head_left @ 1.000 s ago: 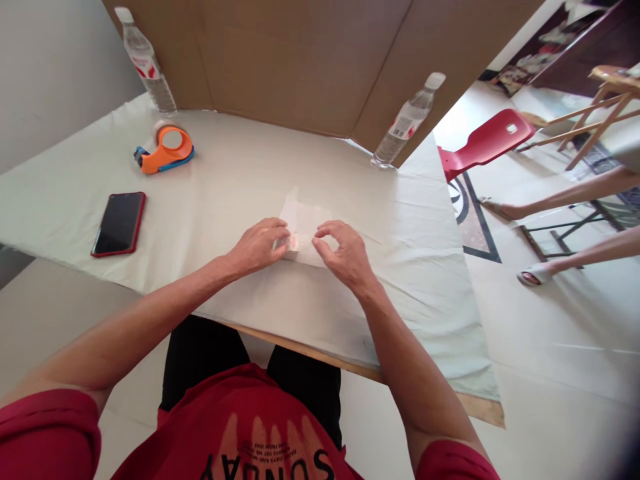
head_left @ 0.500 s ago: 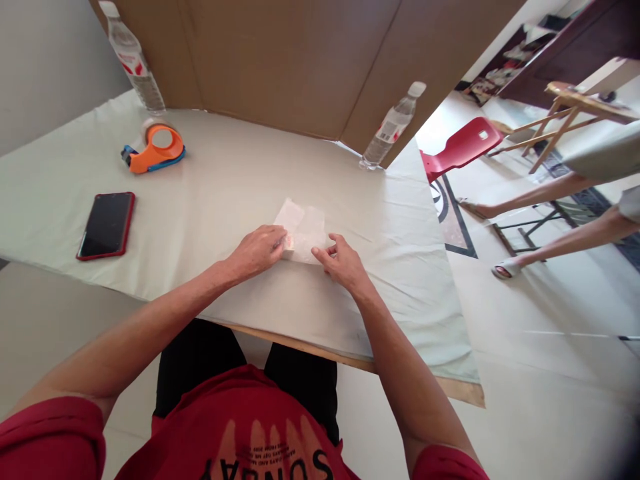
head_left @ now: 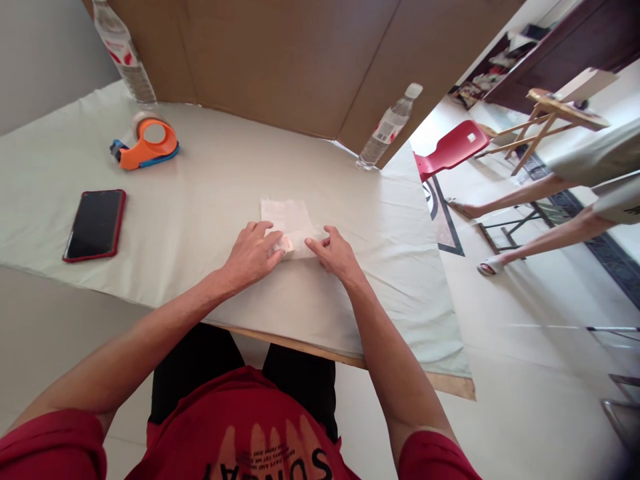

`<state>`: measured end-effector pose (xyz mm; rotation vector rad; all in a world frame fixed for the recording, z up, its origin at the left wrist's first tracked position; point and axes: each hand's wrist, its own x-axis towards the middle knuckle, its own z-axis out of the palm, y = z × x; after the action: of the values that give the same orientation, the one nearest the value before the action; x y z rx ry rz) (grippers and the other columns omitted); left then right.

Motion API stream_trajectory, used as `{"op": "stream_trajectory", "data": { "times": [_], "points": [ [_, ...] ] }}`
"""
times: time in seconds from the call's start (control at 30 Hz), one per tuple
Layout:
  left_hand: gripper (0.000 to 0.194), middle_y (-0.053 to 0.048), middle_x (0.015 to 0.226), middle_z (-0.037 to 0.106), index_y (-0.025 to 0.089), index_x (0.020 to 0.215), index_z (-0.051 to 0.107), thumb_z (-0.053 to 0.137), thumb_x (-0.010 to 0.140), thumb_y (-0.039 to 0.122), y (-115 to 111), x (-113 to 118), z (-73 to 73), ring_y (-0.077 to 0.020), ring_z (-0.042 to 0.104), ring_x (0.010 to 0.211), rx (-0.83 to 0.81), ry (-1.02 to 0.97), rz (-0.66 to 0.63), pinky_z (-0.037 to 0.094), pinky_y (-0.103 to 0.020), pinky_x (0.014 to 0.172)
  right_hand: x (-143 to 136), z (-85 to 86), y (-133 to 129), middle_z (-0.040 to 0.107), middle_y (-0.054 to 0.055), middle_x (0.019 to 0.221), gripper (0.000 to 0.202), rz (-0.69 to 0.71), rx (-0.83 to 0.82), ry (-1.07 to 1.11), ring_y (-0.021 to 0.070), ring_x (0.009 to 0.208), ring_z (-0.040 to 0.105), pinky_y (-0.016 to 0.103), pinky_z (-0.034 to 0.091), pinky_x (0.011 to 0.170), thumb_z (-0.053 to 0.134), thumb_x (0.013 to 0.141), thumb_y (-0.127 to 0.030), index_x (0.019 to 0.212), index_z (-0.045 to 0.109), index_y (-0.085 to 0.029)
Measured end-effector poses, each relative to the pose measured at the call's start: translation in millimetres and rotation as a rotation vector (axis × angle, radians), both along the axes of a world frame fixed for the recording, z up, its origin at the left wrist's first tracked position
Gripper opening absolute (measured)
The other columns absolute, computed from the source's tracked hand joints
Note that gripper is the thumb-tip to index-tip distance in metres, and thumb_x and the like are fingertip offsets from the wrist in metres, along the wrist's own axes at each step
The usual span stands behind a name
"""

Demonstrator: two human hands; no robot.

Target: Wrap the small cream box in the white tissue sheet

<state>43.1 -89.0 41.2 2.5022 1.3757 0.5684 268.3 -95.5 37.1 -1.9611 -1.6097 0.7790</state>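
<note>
A thin white sheet of paper lies flat on the pale cloth-covered table. My left hand presses down on its near left edge, fingers spread over a small pinkish item tucked in the paper. My right hand rests on the near right edge, fingertips pinching the paper's fold. Both hands sit side by side, almost touching.
A red-cased phone lies at the left. An orange tape dispenser and a water bottle stand at the back left, a second bottle at the back right. Cardboard panels wall the back. A red chair and another person's legs are right.
The paper's raised flap has been folded down and pressed flat. Both hands moved closer together onto its near edge. The camera view shifted slightly to the right.
</note>
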Motion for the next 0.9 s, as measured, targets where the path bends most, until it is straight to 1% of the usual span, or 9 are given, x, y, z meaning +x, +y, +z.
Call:
{"op": "stream_trajectory", "data": {
  "times": [0.2, 0.33, 0.4, 0.47, 0.53, 0.63, 0.73, 0.83, 0.9],
  "points": [
    [0.032, -0.014, 0.117, 0.058, 0.019, 0.118, 0.066, 0.055, 0.091, 0.031, -1, -3, -2.7, -0.0268, 0.059, 0.099, -0.113, -0.066, 0.03, 0.052, -0.038, 0.078, -8, 1.1, 10, 0.066, 0.006, 0.084, 0.077, -0.014, -0.072, 0.148, 0.0199, 0.059, 0.061, 0.035, 0.05, 0.058, 0.061, 0.087, -0.055, 0.147, 0.041, -0.012],
    [0.043, -0.012, 0.117, 0.06, 0.018, 0.13, 0.055, 0.058, 0.088, 0.029, 4, -3, -1.3, -0.0213, 0.061, 0.09, -0.194, -0.19, 0.0, 0.052, -0.034, 0.077, -12, -3.7, 13, 0.064, 0.003, 0.081, 0.08, -0.037, -0.037, 0.225, 0.0191, 0.063, 0.06, 0.033, 0.049, 0.06, 0.065, 0.081, -0.054, 0.146, 0.041, -0.013],
    [0.043, -0.01, 0.114, 0.064, 0.018, 0.126, 0.054, 0.062, 0.085, 0.028, 4, -3, 0.1, -0.0193, 0.062, 0.087, -0.221, -0.233, 0.04, 0.052, -0.033, 0.077, -14, -7.3, 14, 0.061, -0.001, 0.075, 0.079, -0.031, -0.006, 0.245, 0.019, 0.067, 0.059, 0.032, 0.049, 0.063, 0.067, 0.078, -0.05, 0.144, 0.042, -0.014],
    [0.033, -0.007, 0.106, 0.067, 0.018, 0.114, 0.058, 0.065, 0.083, 0.028, 4, -3, 0.8, -0.0178, 0.062, 0.081, -0.229, -0.228, 0.085, 0.051, -0.032, 0.075, -17, -10.6, 14, 0.059, -0.003, 0.071, 0.076, -0.012, 0.012, 0.29, 0.0188, 0.067, 0.058, 0.031, 0.048, 0.064, 0.067, 0.076, -0.046, 0.142, 0.044, -0.015],
    [0.02, -0.006, 0.1, 0.069, 0.019, 0.101, 0.06, 0.065, 0.083, 0.026, 3, -3, 0.1, -0.0186, 0.062, 0.081, -0.188, -0.209, 0.074, 0.051, -0.031, 0.075, -19, -13.2, 13, 0.06, -0.003, 0.071, 0.071, 0.005, 0.037, 0.327, 0.0187, 0.066, 0.058, 0.031, 0.048, 0.064, 0.065, 0.075, -0.041, 0.139, 0.046, -0.016],
    [0.008, -0.008, 0.106, 0.072, 0.019, 0.093, 0.062, 0.063, 0.086, 0.023, 3, -4, -3.3, -0.0223, 0.065, 0.096, -0.053, -0.2, -0.012, 0.052, -0.034, 0.082, -20, -16.6, 13, 0.06, -0.003, 0.071, 0.068, 0.009, 0.083, 0.321, 0.0192, 0.067, 0.057, 0.033, 0.049, 0.068, 0.063, 0.074, -0.037, 0.136, 0.048, -0.015],
    [0.007, -0.009, 0.112, 0.074, 0.018, 0.093, 0.066, 0.062, 0.089, 0.023, 4, -6, -6.8, -0.024, 0.066, 0.101, 0.048, -0.171, -0.076, 0.052, -0.036, 0.087, -20, -19.2, 14, 0.06, -0.002, 0.073, 0.069, -0.006, 0.116, 0.263, 0.021, 0.073, 0.059, 0.036, 0.051, 0.074, 0.062, 0.076, -0.042, 0.137, 0.048, -0.014],
    [0.011, -0.01, 0.113, 0.074, 0.018, 0.097, 0.069, 0.06, 0.092, 0.023, 6, -8, -8.4, -0.0234, 0.066, 0.096, 0.109, -0.116, -0.13, 0.053, -0.037, 0.086, -20, -20.1, 16, 0.067, 0.004, 0.087, 0.072, -0.006, 0.118, 0.226, 0.0241, 0.084, 0.064, 0.039, 0.052, 0.081, 0.065, 0.076, -0.051, 0.137, 0.049, -0.015],
    [0.014, -0.01, 0.113, 0.074, 0.017, 0.099, 0.071, 0.059, 0.094, 0.023, 7, -9, -8.6, -0.0236, 0.066, 0.094, 0.146, -0.081, -0.153, 0.053, -0.037, 0.086, -21, -19.8, 16, 0.069, 0.006, 0.093, 0.071, 0.012, 0.111, 0.232, 0.0253, 0.087, 0.065, 0.04, 0.053, 0.082, 0.067, 0.075, -0.049, 0.136, 0.049, -0.016]
  ]
}}
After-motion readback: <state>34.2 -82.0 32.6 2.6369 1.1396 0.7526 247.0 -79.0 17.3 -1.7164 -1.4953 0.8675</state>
